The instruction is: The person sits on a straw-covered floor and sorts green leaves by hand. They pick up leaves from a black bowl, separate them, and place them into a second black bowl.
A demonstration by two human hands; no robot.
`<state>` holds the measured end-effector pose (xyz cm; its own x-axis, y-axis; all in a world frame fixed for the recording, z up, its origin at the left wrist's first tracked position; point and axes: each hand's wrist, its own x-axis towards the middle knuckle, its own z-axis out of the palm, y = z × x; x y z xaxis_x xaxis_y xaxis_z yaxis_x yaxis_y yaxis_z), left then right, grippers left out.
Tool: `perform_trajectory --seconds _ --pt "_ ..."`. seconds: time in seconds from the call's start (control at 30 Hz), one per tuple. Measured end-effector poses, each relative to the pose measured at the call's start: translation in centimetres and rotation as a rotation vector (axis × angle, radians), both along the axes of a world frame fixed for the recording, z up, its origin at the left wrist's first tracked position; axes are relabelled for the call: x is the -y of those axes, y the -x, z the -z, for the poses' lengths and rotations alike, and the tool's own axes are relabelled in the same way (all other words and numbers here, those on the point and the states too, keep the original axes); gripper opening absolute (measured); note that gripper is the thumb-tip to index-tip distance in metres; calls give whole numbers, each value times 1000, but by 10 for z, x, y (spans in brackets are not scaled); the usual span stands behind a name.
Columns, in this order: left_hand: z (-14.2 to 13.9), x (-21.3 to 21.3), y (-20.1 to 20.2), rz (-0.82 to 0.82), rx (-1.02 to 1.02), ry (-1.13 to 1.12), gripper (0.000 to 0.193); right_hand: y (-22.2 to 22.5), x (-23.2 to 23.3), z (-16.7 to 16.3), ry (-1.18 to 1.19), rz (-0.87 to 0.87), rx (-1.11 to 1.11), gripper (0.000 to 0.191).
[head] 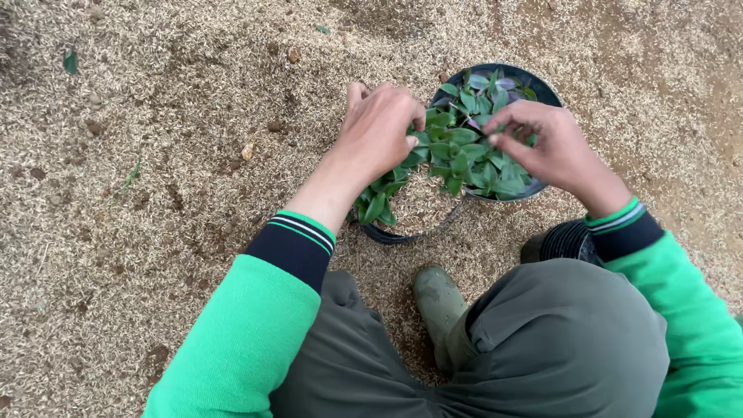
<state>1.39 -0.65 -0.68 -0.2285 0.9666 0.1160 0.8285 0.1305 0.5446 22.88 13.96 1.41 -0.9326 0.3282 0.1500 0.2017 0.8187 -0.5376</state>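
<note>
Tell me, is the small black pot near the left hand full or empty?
Full, nearly to the rim: the small black pot holds pale husk-like filling, with green cuttings standing at its edge by the left hand.

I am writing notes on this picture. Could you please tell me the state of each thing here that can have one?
Left hand: fingers curled down into the leaves, grip hidden.
Right hand: fingers pinched at the leaves.
Front pot: upright, filled with husk, leafy cuttings along its edge.
Back pot: upright, full of green and purple leaves.
Stack of black pots: nested, beside the right sleeve.
</note>
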Motion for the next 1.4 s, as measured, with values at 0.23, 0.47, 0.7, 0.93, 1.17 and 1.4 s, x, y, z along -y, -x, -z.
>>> perform_trajectory --seconds 0.23,0.47,0.7,0.93,1.17,1.4 --pt "-3 2 2 1 -13 28 9 14 9 40 -562 -75 115 29" --pt "0 9 7 -2 -14 38 7 44 19 30 -630 -118 114 11" --pt "2 2 7 -10 10 60 7 34 24 11 -451 19 -73 14" --pt "0 -5 -1 16 16 23 10 19 8 2 625 430 -368 8" --pt "-18 -2 -19 89 28 -195 23 15 17 -4 634 307 -455 6" --pt "-33 6 -24 47 128 -222 24 32 35 3 650 158 -568 11"
